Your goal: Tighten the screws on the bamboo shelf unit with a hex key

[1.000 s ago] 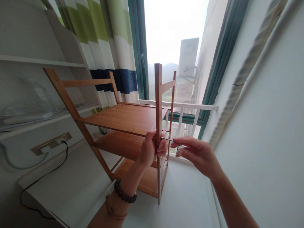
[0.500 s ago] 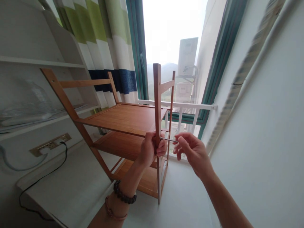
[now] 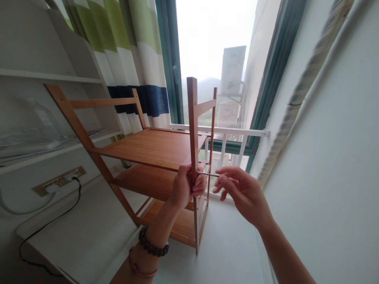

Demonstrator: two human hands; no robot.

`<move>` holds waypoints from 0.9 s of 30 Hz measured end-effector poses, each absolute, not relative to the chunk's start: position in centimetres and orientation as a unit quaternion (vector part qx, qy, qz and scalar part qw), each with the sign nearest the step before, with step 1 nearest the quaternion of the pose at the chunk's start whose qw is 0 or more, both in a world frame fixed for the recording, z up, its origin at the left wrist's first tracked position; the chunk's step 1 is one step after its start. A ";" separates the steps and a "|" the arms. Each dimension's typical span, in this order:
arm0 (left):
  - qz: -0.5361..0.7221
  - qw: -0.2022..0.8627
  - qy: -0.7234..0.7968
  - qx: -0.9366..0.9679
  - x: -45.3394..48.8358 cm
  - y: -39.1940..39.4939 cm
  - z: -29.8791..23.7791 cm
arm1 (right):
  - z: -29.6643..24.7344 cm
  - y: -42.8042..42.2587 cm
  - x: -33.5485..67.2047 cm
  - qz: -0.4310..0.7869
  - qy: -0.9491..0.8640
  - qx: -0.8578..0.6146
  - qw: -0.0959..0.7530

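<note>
The rack's (image 3: 160, 148) near right post (image 3: 192, 126) is clasped by the left hand (image 3: 186, 185). A hex key (image 3: 208, 174) is pinched at its right end by the right hand (image 3: 242, 193), its left end set at the post, left of the wall (image 3: 334, 177).

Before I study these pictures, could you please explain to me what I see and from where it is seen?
There is no machine: these are a person's bare hands, seen from a camera worn on the head, looking forward and down. A wooden rack stands on a white surface. The left hand has its grip around the rack's near post. A thin metal rod meets that post; the right hand has its fingertips at the outer end, though how firmly is unclear.
</note>
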State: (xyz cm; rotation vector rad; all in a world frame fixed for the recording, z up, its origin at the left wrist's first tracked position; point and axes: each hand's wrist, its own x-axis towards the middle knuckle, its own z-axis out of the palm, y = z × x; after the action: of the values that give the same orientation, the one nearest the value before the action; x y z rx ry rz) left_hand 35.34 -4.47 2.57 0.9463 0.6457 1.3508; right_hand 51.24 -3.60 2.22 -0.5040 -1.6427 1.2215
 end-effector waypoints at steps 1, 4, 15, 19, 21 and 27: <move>0.591 0.632 0.282 0.414 35.3 -4.5 2.6 | 2.0 -3.3 51.6 0.491 -0.697 -0.177 0.492; 0.597 0.630 0.278 0.413 35.4 -4.4 2.5 | 1.6 -2.6 52.3 0.440 -0.749 -0.130 0.478; 0.586 0.631 0.265 0.434 35.1 -4.2 2.0 | 1.6 -2.6 48.7 0.762 -0.452 -0.194 0.420; 0.585 0.633 0.267 0.430 35.2 -4.2 2.2 | 1.4 -2.6 49.5 0.624 -0.546 -0.233 0.508; 0.590 0.632 0.270 0.424 35.2 -4.3 2.3 | 1.6 -3.0 50.0 0.509 -0.613 -0.272 0.540; 0.588 0.628 0.277 0.428 35.2 -4.3 2.3 | 2.3 -4.3 50.2 0.526 -0.674 -0.303 0.421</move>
State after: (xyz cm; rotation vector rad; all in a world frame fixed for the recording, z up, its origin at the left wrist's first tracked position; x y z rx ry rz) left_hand 35.25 -4.33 2.26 0.9804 0.6353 1.3485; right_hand 50.16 -4.27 2.32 -0.7593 -1.6890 1.3187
